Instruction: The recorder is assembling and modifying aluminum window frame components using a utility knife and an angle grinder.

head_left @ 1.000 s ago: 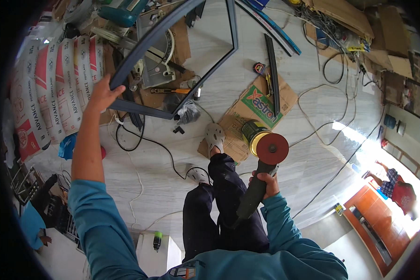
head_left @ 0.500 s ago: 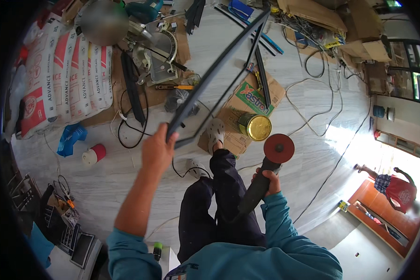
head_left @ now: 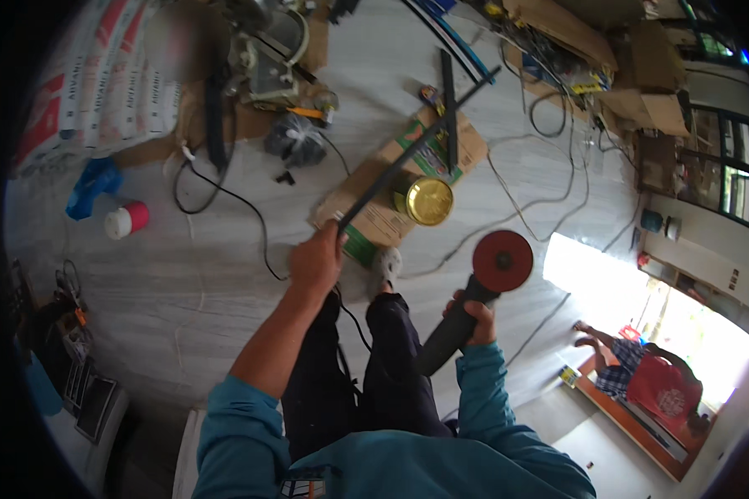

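— Where the dark frame [head_left: 404, 161] is to be found, how is it being held?
— It is seen edge-on, slanting past the left and far sides of the gold tin [head_left: 429, 201]. Its near end is gripped by the left hand [head_left: 316, 262].
— And the grinder [head_left: 449, 337]?
— Its body is clasped by the right hand [head_left: 478, 320], on the wearer's side of the tin. Whether the disc [head_left: 503, 259] is spinning cannot be told.
— How is this best managed?
— Ideally, the frame should be kept clear of the disc, and its far end watched so that the tin is not knocked.
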The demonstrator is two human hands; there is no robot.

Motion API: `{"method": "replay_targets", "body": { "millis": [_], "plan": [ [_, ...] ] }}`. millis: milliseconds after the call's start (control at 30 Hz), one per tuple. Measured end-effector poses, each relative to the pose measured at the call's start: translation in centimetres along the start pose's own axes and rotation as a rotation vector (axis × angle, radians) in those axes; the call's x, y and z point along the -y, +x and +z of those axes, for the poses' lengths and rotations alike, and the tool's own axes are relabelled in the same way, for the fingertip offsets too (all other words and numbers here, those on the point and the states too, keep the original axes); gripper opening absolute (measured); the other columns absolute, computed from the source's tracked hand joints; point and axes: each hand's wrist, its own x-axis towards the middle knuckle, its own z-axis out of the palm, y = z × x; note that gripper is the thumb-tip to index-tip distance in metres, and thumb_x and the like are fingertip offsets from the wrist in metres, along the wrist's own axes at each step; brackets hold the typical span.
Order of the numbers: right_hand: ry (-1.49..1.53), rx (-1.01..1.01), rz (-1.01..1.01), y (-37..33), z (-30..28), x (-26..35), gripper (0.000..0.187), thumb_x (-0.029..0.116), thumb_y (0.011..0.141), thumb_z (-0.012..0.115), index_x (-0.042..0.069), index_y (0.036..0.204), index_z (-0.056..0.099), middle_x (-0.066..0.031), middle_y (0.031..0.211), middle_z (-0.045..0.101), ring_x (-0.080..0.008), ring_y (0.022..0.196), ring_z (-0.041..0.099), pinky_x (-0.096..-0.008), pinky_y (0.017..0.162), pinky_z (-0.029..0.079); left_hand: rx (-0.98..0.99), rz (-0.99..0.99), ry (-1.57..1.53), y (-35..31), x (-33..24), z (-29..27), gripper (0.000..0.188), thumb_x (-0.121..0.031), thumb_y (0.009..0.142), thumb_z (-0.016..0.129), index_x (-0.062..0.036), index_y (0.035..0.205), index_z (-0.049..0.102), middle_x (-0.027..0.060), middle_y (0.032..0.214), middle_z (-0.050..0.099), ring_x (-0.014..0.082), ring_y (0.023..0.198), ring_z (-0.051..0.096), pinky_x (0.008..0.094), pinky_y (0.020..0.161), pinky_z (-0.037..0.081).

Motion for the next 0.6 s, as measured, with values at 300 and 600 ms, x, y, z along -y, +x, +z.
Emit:
{"method": "replay_targets", "body": {
  "millis": [300,600],
  "plan": [
    [0.115,0.190,0.220,3.3,-7.1,3.3,0.061,0.028,0.072,0.071,-0.006,0.120,0.055,-0.0166,0.099,0.065,-0.0313,0.082,0.067,-0.0441,0.074,0.059,-0.036,-0.161,0.110,-2.0,-0.2,5.3,0.027,-0.031,0.095,0.062,-0.0077,0.108,0.055,0.0152,0.078,0.067,0.0383,0.071,0.066,0.0493,0.060,0.049],
    [0.648,0.798,0.410,5.2,-5.9,13.7,0.040,0.014,0.087,0.070,0.017,0.118,0.045,-0.0010,0.103,0.053,-0.0213,0.098,0.055,-0.0574,0.110,0.038,-0.086,-0.199,0.055,-3.1,0.7,9.4,0.028,-0.034,0.095,0.064,-0.0077,0.105,0.060,0.0154,0.078,0.067,0.0369,0.069,0.066,0.0430,0.062,0.050]
  ]
}}
